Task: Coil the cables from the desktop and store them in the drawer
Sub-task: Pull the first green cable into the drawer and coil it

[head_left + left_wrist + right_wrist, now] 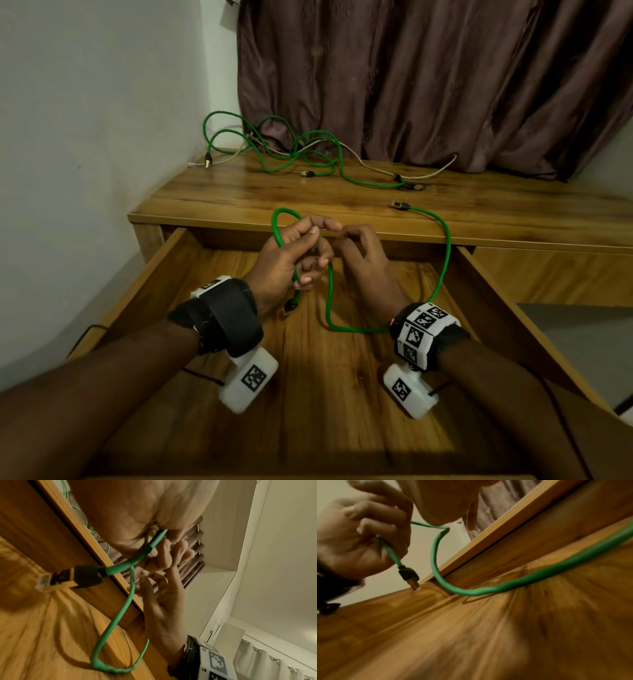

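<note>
Beyond both grips, on the surface (239, 195): tangled green and beige cables (294, 150) before a curtain (428, 75). Below the grips, open drawer (342, 394). Left grip (287, 257) curled round green cable (330, 291), loop rising above it, plug (290, 306) dangling beneath. Right grip (363, 257) loosely curled, touching cable at fingertips; hold unclear. Far end (400, 205) lying on surface beyond right grip.

cables (301, 150) on desktop (239, 195), drawer (154, 274) below
</note>
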{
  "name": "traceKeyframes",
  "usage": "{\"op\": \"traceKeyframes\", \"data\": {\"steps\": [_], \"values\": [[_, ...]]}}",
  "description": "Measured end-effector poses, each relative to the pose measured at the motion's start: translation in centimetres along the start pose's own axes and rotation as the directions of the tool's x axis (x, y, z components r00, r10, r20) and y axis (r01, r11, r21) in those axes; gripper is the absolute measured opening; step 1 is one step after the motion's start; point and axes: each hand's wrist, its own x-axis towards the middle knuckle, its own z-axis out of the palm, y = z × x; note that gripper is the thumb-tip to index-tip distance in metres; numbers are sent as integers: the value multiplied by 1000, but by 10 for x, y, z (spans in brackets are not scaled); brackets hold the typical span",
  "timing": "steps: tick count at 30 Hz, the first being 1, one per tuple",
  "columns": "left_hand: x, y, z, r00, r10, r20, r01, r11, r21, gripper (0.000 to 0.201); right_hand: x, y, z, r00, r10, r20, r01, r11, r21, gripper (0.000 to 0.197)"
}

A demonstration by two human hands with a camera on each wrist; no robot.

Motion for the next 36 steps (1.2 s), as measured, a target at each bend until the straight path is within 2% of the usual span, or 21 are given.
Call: {"op": "traceKeyframes", "data": {"steps": [3, 5, 7, 9, 11, 13, 16, 18, 20, 22, 24, 25, 26, 28, 29, 30, 31, 32, 34, 36], "values": [[-1, -1, 0, 998, -50, 46, 53, 996, -65, 24, 1, -12, 0, 998, -63, -29, 64, 998, 17, 34], [-2, 1, 0, 986, -114, 119, 129, 983, -129, 24, 5, -15, -3, 993, -28, -117, 37, 996, 80, 40], [-5, 4, 1, 955, -193, 227, 234, 958, -166, 24, 13, -18, -10, 988, -56, -147, 68, 994, 83, 50], [-7, 6, 4, 896, -269, 353, 343, 924, -168, 27, 15, -19, -18, 981, -189, -41, 191, 978, 82, 60], [-8, 7, 7, 836, -329, 440, 424, 896, -135, 30, 10, -16, -22, 966, -251, 63, 241, 961, 137, 66], [-10, 5, 10, 774, -377, 509, 485, 870, -92, 36, 6, -13, -20, 977, -190, 94, 166, 963, 213, 65], [-13, -1, 15, 670, -438, 599, 548, 836, -1, 46, 8, -13, -15, 992, -101, 82, 86, 983, 161, 66], [-16, -4, 21, 608, -486, 628, 567, 820, 85, 49, 10, -17, -15, 988, -130, 87, 118, 984, 135, 61], [-20, -7, 31, 581, -518, 628, 547, 820, 170, 53, 11, -20, -14, 983, -175, 50, 163, 970, 178, 40], [-26, -11, 43, 557, -547, 625, 524, 815, 247, 56, 9, -21, -12, 995, -101, -22, 103, 969, 223, 22], [-31, -15, 50, 525, -578, 625, 530, 797, 291, 56, 12, -24, -18, 998, -25, -53, 39, 957, 287, 16], [-32, -13, 54, 521, -585, 622, 525, 794, 306, 56, 11, -26, -17, 1000, -16, -26, 23, 960, 278, 14], [-31, -13, 51, 537, -569, 623, 503, 809, 305, 58, 10, -25, -21, 999, -38, 24, 31, 974, 224, 14], [-28, -2, 61, 575, -513, 637, 469, 845, 256, 77, 4, -17, -6, 993, -34, 117, 19, 992, 127, 17], [-25, 7, 64, 632, -519, 575, 483, 845, 230, 108, 1, -16, -2, 984, 28, 176, -50, 991, 121, 24], [-23, 11, 64, 711, -517, 477, 479, 852, 210, 143, -4, -15, 2, 977, 70, 203, -98, 987, 128, 33], [-21, 11, 57, 762, -485, 429, 473, 870, 142, 158, -6, -13, 5, 970, 116, 215, -153, 975, 160, 46], [-19, 11, 49, 777, -430, 460, 452, 890, 68, 151, -7, -16, -2, 960, 115, 256, -167, 967, 191, 43], [-18, 10, 32, 767, -332, 550, 432, 900, -60, 104, -1, -19, -17, 982, 51, 181, -93, 968, 234, 12], [-19, 9, 19, 752, -361, 551, 452, 891, -34, 85, 4, -20, -30, 999, 13, 51, -21, 986, 168, 9]]}}
